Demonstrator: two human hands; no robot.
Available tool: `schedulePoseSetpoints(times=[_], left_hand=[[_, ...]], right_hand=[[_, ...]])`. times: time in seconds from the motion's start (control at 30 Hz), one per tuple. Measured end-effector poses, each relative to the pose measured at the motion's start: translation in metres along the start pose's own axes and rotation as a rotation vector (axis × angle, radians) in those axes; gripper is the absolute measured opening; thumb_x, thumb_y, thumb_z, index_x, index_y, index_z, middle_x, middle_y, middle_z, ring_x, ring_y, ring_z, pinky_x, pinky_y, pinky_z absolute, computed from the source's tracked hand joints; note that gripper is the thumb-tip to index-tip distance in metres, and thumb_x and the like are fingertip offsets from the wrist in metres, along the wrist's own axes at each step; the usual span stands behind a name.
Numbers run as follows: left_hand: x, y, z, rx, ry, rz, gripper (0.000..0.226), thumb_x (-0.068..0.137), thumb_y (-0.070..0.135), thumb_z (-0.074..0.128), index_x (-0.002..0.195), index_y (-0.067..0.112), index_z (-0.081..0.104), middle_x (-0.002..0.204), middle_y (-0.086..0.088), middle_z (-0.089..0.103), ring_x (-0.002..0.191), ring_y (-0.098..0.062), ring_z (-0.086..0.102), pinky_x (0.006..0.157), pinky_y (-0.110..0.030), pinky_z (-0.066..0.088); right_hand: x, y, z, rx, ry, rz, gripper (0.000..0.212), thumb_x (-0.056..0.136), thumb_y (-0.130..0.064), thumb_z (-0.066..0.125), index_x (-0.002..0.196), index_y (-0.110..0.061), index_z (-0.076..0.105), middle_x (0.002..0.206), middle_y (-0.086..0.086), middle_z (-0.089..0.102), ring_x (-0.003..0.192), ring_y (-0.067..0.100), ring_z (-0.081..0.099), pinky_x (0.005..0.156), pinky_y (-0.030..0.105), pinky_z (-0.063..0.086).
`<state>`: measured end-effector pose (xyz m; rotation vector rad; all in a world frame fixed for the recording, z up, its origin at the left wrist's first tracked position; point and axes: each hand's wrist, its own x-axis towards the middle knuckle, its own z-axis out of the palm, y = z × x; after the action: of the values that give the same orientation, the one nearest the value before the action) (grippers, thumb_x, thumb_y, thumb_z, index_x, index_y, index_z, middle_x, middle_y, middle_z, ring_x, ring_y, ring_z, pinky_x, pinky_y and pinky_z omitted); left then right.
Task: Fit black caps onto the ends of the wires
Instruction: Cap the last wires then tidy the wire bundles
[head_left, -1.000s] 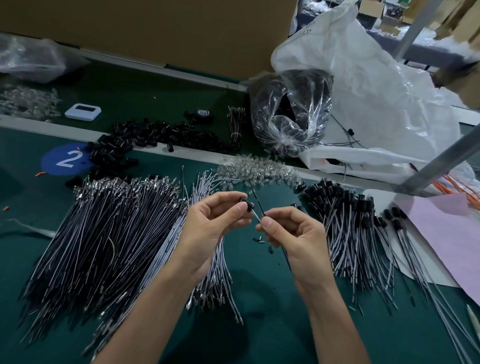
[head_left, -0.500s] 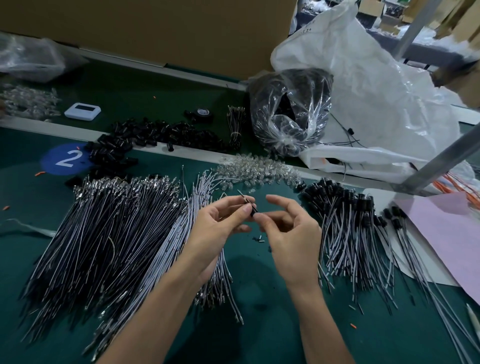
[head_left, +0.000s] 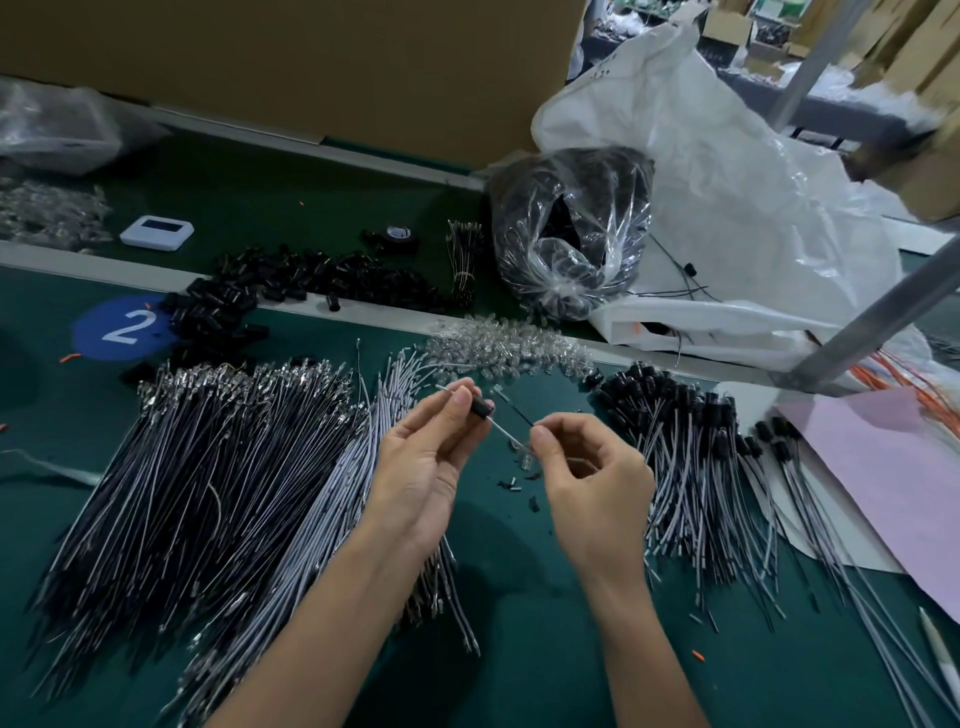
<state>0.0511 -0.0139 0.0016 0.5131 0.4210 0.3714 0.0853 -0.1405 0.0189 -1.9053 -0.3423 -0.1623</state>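
Note:
My left hand (head_left: 428, 457) pinches a small black cap (head_left: 482, 407) between thumb and forefinger, above the green mat. A thin grey wire (head_left: 503, 429) runs through the cap down to my right hand (head_left: 587, 473), which pinches it near its clear tip. A big heap of uncapped wires (head_left: 208, 467) lies to the left of my hands. Capped wires (head_left: 691, 447) are piled to the right. Loose black caps (head_left: 291, 280) are strewn along the back left.
Clear LED-like parts (head_left: 509, 345) lie in a heap behind my hands. A clear bag of black parts (head_left: 571, 228) and a large white bag (head_left: 753, 208) stand at the back right. Pink paper (head_left: 893, 467) covers the right edge. A white device (head_left: 157, 232) sits far left.
My hands have drawn apart, so more of the wire shows between them. The black cap stays in my left fingers, now clearly threaded on the wire.

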Motion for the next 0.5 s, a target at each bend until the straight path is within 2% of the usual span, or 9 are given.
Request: schedulePoseSetpoints(times=[0.13, 0.23, 0.5], left_hand=[[0.0021, 0.0022, -0.0027, -0.054, -0.003, 0.047, 0.017, 0.073, 0.005, 0.069, 0.089, 0.006, 0.074, 0.088, -0.009, 0.076, 0.081, -0.019, 0.074, 0.07, -0.024, 0.059], [0.0031, 0.0033, -0.004, -0.068, 0.017, 0.053, 0.017, 0.071, 0.005, 0.071, 0.088, 0.007, 0.072, 0.09, -0.01, 0.076, 0.081, -0.019, 0.075, 0.069, -0.024, 0.058], [0.0041, 0.0054, -0.0036, -0.051, 0.003, 0.037, 0.023, 0.071, 0.006, 0.071, 0.094, 0.005, 0.069, 0.092, -0.011, 0.076, 0.084, -0.019, 0.074, 0.071, -0.025, 0.059]], right_hand=[[-0.0059, 0.003, -0.0038, -0.097, -0.04, -0.102, 0.01, 0.083, -0.007, 0.074, 0.08, -0.016, 0.073, 0.07, -0.01, 0.068, 0.066, 0.007, 0.064, 0.066, 0.013, 0.048], [-0.0076, 0.0027, -0.0031, -0.138, -0.039, -0.157, 0.009, 0.083, -0.007, 0.075, 0.08, -0.015, 0.074, 0.072, -0.01, 0.068, 0.069, 0.007, 0.064, 0.066, 0.011, 0.047], [-0.0054, 0.0039, -0.0008, -0.122, -0.02, -0.184, 0.011, 0.083, -0.007, 0.075, 0.08, -0.017, 0.073, 0.073, -0.012, 0.067, 0.069, 0.006, 0.064, 0.065, 0.008, 0.045]])
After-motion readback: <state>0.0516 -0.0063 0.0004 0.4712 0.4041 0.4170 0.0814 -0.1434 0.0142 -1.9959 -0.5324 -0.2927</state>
